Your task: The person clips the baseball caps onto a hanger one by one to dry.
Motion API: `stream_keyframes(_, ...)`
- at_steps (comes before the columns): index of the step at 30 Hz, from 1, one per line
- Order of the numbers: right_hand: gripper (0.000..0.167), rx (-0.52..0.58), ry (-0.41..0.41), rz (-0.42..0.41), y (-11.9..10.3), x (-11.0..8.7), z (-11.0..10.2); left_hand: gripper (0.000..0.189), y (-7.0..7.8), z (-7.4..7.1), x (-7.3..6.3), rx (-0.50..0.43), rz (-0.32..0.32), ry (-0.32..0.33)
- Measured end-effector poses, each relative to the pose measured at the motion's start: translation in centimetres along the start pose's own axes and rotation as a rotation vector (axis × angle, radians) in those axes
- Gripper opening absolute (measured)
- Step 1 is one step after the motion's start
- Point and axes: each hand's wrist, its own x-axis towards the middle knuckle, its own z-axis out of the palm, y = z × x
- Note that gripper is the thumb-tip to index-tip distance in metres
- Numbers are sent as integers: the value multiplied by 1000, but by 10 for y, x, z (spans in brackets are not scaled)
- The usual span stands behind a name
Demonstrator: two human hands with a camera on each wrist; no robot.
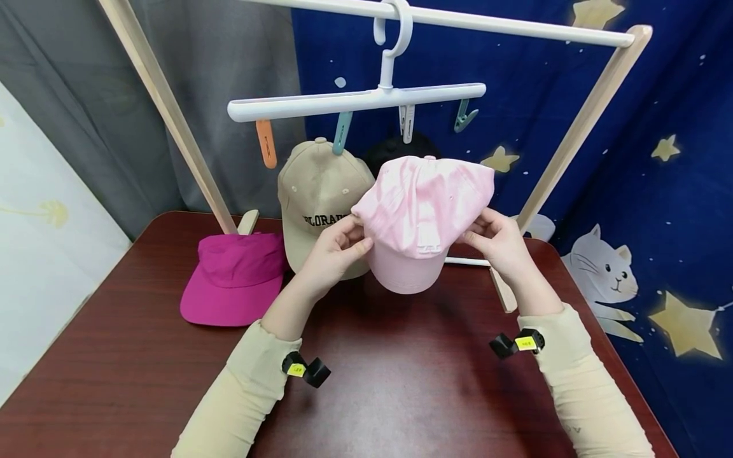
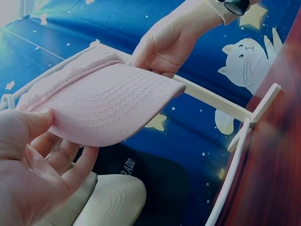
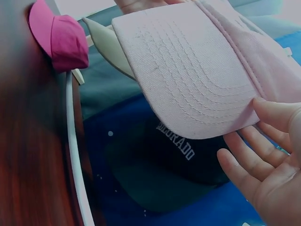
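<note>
A pink cap is held up below the hanger, its brim tilted down toward me. My left hand pinches its left side where brim and crown meet, thumb on top and fingers beneath. On the opposite side my right hand grips the cap the same way, and its thumb lies at the brim's corner in the right wrist view. Behind the pink cap are a beige cap with dark lettering and a black cap with white lettering, mostly hidden in the head view.
A white hanger hangs from the rack's rail. It carries an orange clip, a teal clip, a white clip and a green clip. A magenta cap lies on the table at left.
</note>
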Motion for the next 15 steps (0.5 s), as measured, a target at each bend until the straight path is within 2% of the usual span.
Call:
stream_keyframes(7, 29, 31, -2, -12, -5, 10, -7, 25, 0, 4, 5, -3, 8, 19)
stream_keyframes(10, 24, -6, 18, -2, -9, 16, -11, 24, -1, 5, 6, -3, 0, 30)
stream_keyframes(15, 17, -146, 64, 13, -19, 27, -20, 23, -2, 5, 8, -6, -2, 31)
